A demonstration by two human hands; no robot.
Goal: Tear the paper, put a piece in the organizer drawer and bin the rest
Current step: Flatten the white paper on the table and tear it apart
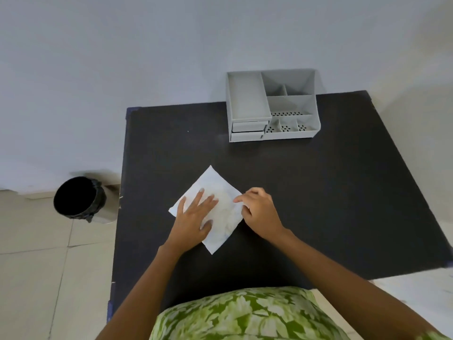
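Observation:
A white sheet of paper (215, 182) lies flat on the black table (318, 192), turned like a diamond. My left hand (193, 217) rests on it palm down, fingers spread, covering its left half. At the paper's right corner my right hand (259, 212) has its fingers curled and pinches the edge. The grey organizer (272, 106) stands at the table's far edge, with two small drawers (247, 131) stacked at its front left, both nearly shut. Left of the table, on the floor, stands a black-lined bin (78, 198).
The organizer has open compartments on top and right, nothing visible in them. A pale wall rises behind the table. Tiled floor lies to the left. My green patterned clothing (245, 315) touches the table's near edge.

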